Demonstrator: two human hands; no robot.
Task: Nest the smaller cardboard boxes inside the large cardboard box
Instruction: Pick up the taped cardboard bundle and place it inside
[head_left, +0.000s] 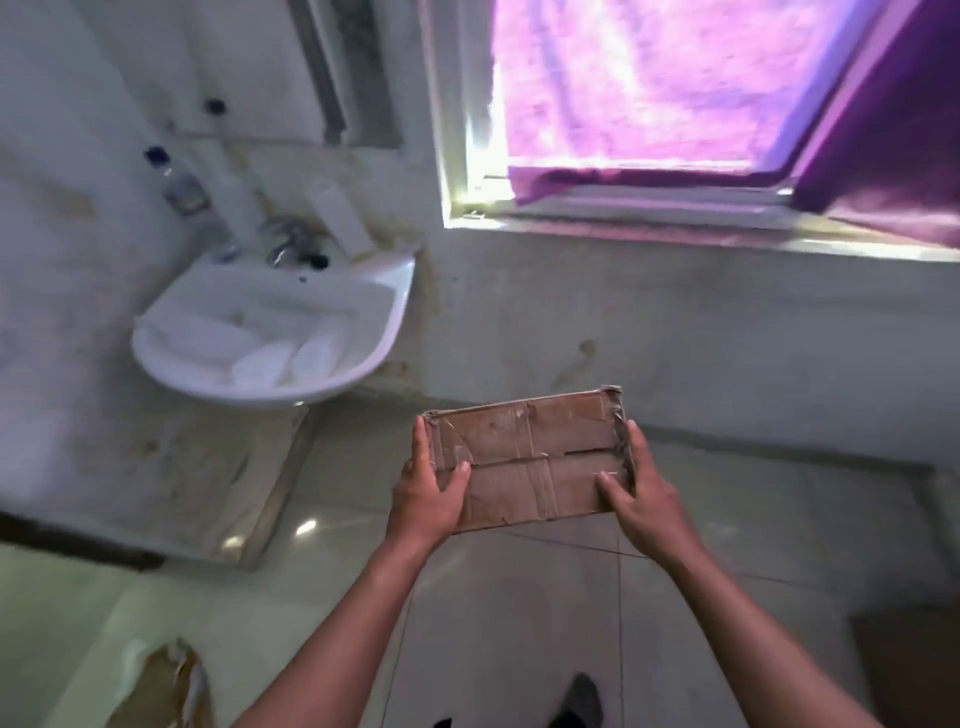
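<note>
A small flat cardboard box (524, 457), brown with old tape across its closed flaps, is held up in front of me above the tiled floor. My left hand (428, 491) grips its left end, thumb on top. Gripping its right end is my right hand (641, 496), with fingers spread over the top face. A torn piece of cardboard (171, 686) shows at the bottom left edge. Part of a brown cardboard shape (909, 670) sits at the bottom right corner, mostly cut off.
A white wall sink (363, 353) holding several white bottles hangs at the left, with a tap and bottles on the ledge behind it. A window (649, 104) with a purple curtain is above the low wall ahead. Glossy floor tiles (519, 623) lie below.
</note>
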